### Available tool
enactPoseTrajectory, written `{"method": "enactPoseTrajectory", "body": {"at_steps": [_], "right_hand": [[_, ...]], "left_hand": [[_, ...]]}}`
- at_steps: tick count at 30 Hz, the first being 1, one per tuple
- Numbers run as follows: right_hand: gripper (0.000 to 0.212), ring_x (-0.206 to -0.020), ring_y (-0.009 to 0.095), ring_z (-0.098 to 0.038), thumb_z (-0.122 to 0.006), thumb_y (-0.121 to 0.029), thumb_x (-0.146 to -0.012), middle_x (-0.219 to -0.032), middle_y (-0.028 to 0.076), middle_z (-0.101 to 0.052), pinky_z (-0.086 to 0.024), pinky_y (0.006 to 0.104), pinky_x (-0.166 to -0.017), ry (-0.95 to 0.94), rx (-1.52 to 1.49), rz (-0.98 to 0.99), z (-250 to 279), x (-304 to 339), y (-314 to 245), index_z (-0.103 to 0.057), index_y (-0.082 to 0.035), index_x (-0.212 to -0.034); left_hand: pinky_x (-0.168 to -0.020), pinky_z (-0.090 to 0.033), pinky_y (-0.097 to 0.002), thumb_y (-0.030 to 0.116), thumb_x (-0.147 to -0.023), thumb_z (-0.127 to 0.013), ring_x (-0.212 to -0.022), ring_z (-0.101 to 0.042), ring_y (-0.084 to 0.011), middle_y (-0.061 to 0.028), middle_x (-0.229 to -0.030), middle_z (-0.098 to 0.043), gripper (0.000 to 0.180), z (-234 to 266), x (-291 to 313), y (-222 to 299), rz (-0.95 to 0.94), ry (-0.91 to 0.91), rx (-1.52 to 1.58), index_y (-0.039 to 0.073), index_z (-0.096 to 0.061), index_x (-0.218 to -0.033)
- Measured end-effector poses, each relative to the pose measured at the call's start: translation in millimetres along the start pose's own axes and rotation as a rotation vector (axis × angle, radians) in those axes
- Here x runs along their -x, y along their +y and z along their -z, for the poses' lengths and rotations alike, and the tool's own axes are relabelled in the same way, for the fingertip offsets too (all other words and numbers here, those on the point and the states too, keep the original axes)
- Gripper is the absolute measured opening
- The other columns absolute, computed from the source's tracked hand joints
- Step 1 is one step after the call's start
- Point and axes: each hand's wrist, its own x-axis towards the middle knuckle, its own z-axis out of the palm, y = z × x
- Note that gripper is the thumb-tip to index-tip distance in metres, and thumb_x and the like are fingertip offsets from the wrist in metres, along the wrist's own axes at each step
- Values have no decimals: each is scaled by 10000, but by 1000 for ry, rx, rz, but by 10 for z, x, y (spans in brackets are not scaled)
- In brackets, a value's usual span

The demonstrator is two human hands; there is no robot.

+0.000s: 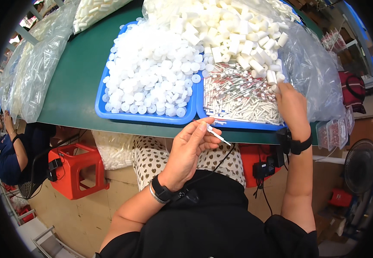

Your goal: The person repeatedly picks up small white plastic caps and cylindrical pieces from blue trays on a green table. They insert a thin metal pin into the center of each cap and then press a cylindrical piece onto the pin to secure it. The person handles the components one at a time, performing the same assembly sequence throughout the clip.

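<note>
My left hand (pixel 191 148) pinches a thin white stick (pixel 218 134) with a narrow, pale tip, in front of the table edge. Over at the right, my right hand (pixel 292 105) reaches to the side of a pile of cream-white cylinders (pixel 238 36), its fingertips closed at a single cylinder (pixel 275 88). Part of those fingers is hidden. Below the pile, a blue tray (pixel 246 125) holds many thin white sticks (pixel 246 107) and reddish, wire-like pieces (pixel 234 79). Beside it, another blue tray (pixel 145 118) is heaped with translucent white discs (pixel 152 73), several showing a centre hole.
Clear plastic bags (pixel 311 73) lie right of the pile, and more filled bags (pixel 36 64) drape over the green table (pixel 77 81) at left. Red stool (pixel 77 170) and black fan (pixel 361 165) stand below. Another person's arm (pixel 18 146) shows far left.
</note>
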Motion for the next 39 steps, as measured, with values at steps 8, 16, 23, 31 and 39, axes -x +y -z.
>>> {"method": "enactPoseTrajectory", "body": {"at_steps": [8,16,23,31,39], "right_hand": [[243,-704,233,-625,-717,-99,-853,-866,129,-642,-505,341,-657,1,-681,-66,416,272,-402,-605,13,-1037],[214,-654,46,-565,-760,-37,-839,-782,35,-621,-466,225,-572,-471,-1399,-147,337,616,-976,-560,9,-898],[207,-653,79,-584,-749,-29,-837,-766,43,-606,-463,267,-554,-351,-1166,-22,342,628,-1103,-543,-20,-849],[209,-634,214,-599,-758,-29,-800,-782,83,-570,-479,333,-565,-93,-886,221,238,708,-1234,-559,-16,-863],[161,-732,101,-661,-594,-138,-992,-884,82,-629,-547,250,-608,-601,-1632,-216,253,674,-1103,-495,-20,-1042]], "left_hand": [[-841,-548,-289,272,-1050,-481,-995,-658,-187,-167,-1193,-632,361,-27,14,66,-72,-114,-78,-18,-550,-1254],[-899,-497,-285,243,-1037,-518,-1051,-610,-142,-111,-1282,-599,316,-140,59,95,-217,-277,-355,8,-593,-1235],[-869,-497,-268,227,-1039,-518,-1012,-590,-103,-72,-1189,-626,299,-45,47,19,-102,-180,-200,7,-592,-1227],[-779,-482,-234,225,-1021,-561,-883,-570,-77,-16,-1035,-605,292,-49,25,-75,-1,-75,-82,24,-625,-1223],[-829,-510,-250,103,-1014,-547,-889,-601,-99,-51,-1086,-574,290,-40,22,-126,-58,-98,-262,-35,-607,-1262]]}}
